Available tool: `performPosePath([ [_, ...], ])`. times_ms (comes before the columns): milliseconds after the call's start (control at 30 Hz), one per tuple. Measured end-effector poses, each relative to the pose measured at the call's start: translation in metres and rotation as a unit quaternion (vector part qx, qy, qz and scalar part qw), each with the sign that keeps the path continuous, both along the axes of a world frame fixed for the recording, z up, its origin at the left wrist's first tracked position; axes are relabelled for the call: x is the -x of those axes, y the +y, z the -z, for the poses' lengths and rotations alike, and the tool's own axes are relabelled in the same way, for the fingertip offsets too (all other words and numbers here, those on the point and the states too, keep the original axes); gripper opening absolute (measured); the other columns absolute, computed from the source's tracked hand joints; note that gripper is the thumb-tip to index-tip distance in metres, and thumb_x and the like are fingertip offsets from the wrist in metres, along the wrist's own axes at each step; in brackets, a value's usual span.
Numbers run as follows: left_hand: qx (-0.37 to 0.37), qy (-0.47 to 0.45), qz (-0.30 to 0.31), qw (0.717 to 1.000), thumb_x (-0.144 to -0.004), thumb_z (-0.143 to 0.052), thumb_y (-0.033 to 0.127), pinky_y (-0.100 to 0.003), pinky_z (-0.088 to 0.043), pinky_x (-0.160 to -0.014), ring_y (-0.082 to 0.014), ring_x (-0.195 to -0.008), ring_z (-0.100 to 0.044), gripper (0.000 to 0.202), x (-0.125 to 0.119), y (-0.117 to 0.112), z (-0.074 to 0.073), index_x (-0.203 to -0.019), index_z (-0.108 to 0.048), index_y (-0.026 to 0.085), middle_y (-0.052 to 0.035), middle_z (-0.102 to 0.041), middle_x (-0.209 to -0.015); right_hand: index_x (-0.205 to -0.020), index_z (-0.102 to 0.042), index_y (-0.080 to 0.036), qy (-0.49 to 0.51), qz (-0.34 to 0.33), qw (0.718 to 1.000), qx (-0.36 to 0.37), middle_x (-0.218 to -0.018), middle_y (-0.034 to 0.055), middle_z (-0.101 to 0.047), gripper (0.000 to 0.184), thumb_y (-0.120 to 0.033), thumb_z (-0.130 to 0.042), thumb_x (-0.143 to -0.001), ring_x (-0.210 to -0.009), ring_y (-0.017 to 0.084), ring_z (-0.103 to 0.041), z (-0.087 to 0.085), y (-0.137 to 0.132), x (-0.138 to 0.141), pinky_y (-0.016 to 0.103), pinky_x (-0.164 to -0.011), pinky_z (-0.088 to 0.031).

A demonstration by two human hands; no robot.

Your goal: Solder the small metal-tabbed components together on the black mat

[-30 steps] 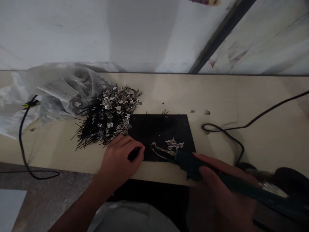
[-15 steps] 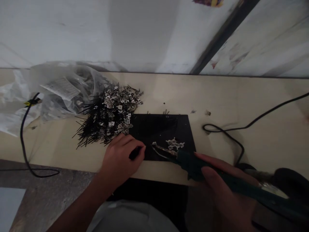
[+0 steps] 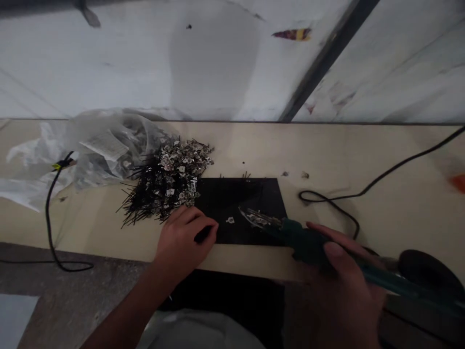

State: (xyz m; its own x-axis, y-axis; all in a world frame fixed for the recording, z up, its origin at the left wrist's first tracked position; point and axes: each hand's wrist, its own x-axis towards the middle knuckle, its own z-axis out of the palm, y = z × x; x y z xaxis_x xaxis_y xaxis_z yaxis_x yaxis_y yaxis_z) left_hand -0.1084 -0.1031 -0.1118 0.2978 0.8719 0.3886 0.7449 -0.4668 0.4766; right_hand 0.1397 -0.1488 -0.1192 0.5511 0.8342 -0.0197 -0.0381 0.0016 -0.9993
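Note:
My left hand rests at the left front edge of a black board, fingers closed round what looks like a bundle of black wires. Just right of its fingertips a small metal terminal lies on the board. My right hand grips a dark green soldering gun. Its slim tip points left over the board, apart from that terminal. Several more small metal terminals show around the tip, partly hidden by it. Behind my left hand is a heap of metal terminals with black wires.
A clear plastic bag with a label lies behind the heap. Black cables run along the right and left of the table. A dark spool sits behind my right hand. A wall stands at the table's back.
The soldering gun's tip has drawn back to the right, off the single terminal, which now lies uncovered on the board. My left hand stays nearly still. The camera view has tilted up slightly.

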Motion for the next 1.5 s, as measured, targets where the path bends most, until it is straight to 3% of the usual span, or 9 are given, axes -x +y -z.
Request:
performPosePath([
  [267, 0.010, -0.070, -0.031, 0.997, -0.093, -0.074, 0.020, -0.026, -0.052, -0.066, -0.0134, -0.072, -0.061, 0.011, 0.008, -0.008, -0.003, -0.093, -0.084, 0.024, -0.0008, -0.067, -0.075, -0.090, -0.083, -0.022, 0.074, 0.039, 0.996, 0.035, -0.088, 0.0076, -0.076, 0.024, -0.041, -0.083, -0.076, -0.071, 0.020, -0.067, -0.015, 0.004, 0.009, 0.025, -0.051, -0.045],
  [533, -0.047, 0.012, -0.213, 0.976, -0.094, -0.073, 0.033, -0.025, -0.051, -0.063, -0.0120, -0.067, -0.060, 0.028, 0.036, -0.018, -0.032, -0.120, -0.079, 0.023, 0.0003, -0.063, -0.082, -0.087, -0.084, -0.022, 0.048, 0.015, 0.999, -0.012, -0.087, 0.0079, -0.077, 0.025, -0.045, -0.084, -0.077, -0.072, 0.022, -0.071, 0.000, 0.007, -0.008, 0.027, -0.053, -0.051],
  [600, -0.040, 0.015, -0.196, 0.980, -0.095, -0.072, 0.033, -0.025, -0.049, -0.061, -0.0122, -0.066, -0.058, 0.028, 0.028, -0.023, -0.038, -0.120, -0.077, 0.023, 0.0005, -0.061, -0.081, -0.091, -0.084, -0.023, 0.091, 0.021, 0.995, -0.018, -0.092, 0.0074, -0.077, 0.024, -0.044, -0.083, -0.079, -0.076, 0.021, -0.072, 0.004, 0.009, -0.009, 0.026, -0.056, -0.053],
  [733, 0.028, -0.001, -0.044, 0.999, -0.100, -0.062, 0.029, -0.024, -0.045, -0.057, -0.0105, -0.060, -0.059, 0.026, -0.013, -0.026, -0.036, -0.077, -0.072, 0.021, 0.0004, -0.060, -0.070, -0.096, -0.082, -0.022, 0.131, 0.043, 0.990, -0.032, -0.096, 0.0064, -0.076, 0.024, -0.043, -0.078, -0.085, -0.072, 0.017, -0.068, 0.008, 0.013, -0.008, 0.023, -0.054, -0.050],
  [900, 0.074, 0.017, -0.003, 0.997, -0.094, -0.064, 0.023, -0.024, -0.043, -0.057, -0.0108, -0.064, -0.064, 0.016, -0.058, -0.006, -0.019, -0.098, -0.079, 0.026, 0.0008, -0.069, -0.084, -0.099, -0.082, -0.020, 0.129, 0.019, 0.990, -0.056, -0.072, 0.0023, -0.065, 0.031, -0.048, -0.077, -0.086, -0.051, 0.010, -0.050, 0.010, 0.018, -0.011, 0.020, -0.042, -0.038],
  [1000, 0.109, 0.030, -0.022, 0.993, -0.092, -0.072, 0.028, -0.023, -0.042, -0.059, -0.0104, -0.067, -0.065, 0.012, -0.071, 0.005, -0.014, -0.099, -0.080, 0.027, 0.0015, -0.069, -0.087, -0.097, -0.082, -0.019, 0.112, 0.054, 0.991, -0.044, -0.089, 0.0067, -0.072, 0.034, -0.050, -0.081, -0.083, -0.054, 0.010, -0.052, 0.011, 0.018, -0.010, 0.021, -0.043, -0.039],
  [1200, 0.154, 0.053, -0.037, 0.986, -0.091, -0.075, 0.025, -0.024, -0.038, -0.060, -0.0094, -0.065, -0.059, 0.007, -0.076, 0.011, -0.010, -0.091, -0.081, 0.028, 0.0027, -0.066, -0.081, -0.102, -0.083, -0.021, 0.174, 0.036, 0.983, -0.054, -0.069, 0.0013, -0.062, 0.031, -0.047, -0.081, -0.084, -0.053, 0.010, -0.050, 0.013, 0.016, -0.009, 0.020, -0.046, -0.041],
  [1333, 0.156, 0.043, -0.031, 0.986, -0.091, -0.074, 0.023, -0.023, -0.040, -0.063, -0.0095, -0.067, -0.060, 0.007, -0.066, 0.009, -0.013, -0.094, -0.081, 0.027, 0.0027, -0.064, -0.081, -0.098, -0.083, -0.021, 0.164, 0.039, 0.985, -0.047, -0.094, 0.0068, -0.072, 0.032, -0.048, -0.083, -0.081, -0.057, 0.009, -0.052, 0.011, 0.016, -0.011, 0.020, -0.046, -0.040],
  [1500, 0.144, 0.067, -0.040, 0.987, -0.092, -0.075, 0.025, -0.023, -0.041, -0.062, -0.0098, -0.064, -0.060, 0.009, -0.040, -0.001, -0.020, -0.098, -0.081, 0.028, 0.0037, -0.063, -0.077, -0.096, -0.084, -0.021, 0.180, 0.052, 0.982, -0.030, -0.095, 0.0067, -0.072, 0.036, -0.050, -0.086, -0.076, -0.061, 0.010, -0.055, 0.007, 0.017, -0.008, 0.019, -0.046, -0.041],
])
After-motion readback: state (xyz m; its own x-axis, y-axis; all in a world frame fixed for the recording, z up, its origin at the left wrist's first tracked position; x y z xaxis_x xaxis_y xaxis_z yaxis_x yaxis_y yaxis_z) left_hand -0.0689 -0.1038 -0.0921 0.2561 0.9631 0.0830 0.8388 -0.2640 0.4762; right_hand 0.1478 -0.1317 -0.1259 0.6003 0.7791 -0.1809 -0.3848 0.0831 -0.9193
